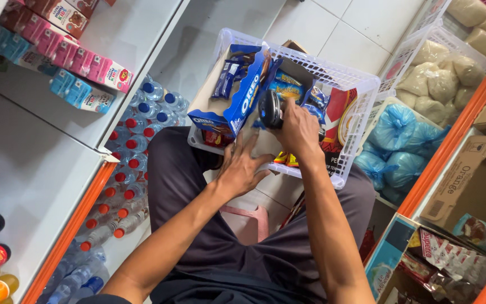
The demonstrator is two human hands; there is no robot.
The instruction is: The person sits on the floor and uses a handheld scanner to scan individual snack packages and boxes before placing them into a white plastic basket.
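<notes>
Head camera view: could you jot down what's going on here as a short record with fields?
Place: shop aisle with shelves on both sides
Left hand: fingers spread, resting on the white basket on the person's lap
Right hand: grips a dark handheld device over the basket
In basket: blue biscuit box, snack packets
Left side: bottled water, pink and blue cartons
Right side: blue bags

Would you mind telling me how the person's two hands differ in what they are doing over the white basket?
The right hand is closed around a dark round device, while the left hand is open with fingers spread and holds nothing. The right hand sits inside the white basket above the snack packs; the left hand rests lower, at the basket's near edge. Both are bare and reach forward from the person's lap.
</notes>
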